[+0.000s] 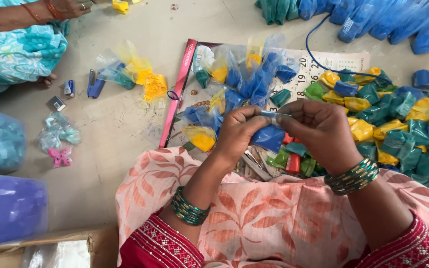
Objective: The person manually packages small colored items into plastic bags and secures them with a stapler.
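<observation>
Grey concrete floor (pixel 125 144) is where I sit, cloth over my lap, working above a wall calendar (pixel 319 64) laid flat as a mat. My left hand (pixel 242 131) and right hand (pixel 319 131) meet just over it, both sets of fingers pinched narrow on the clear neck of a small blue powder packet (pixel 269 138), which hangs between my palms; the plastic top is stretched taut from one hand to the other, so I judge I am at the closing step, and the next move calls for a firm twist or fold without letting the neck slip. To my right lies a heap of finished packets (pixel 398 124) in yellow, green and blue, touching one another; ahead, loose open bags (pixel 247 74) of blue and yellow crowd the calendar. Well off to the left lie a blue stapler (pixel 94 84), a pink butterfly clip (pixel 59 156) and another person's arm (pixel 35 12). A blue cord (pixel 319 47) snakes across the calendar, near enough to snag
</observation>
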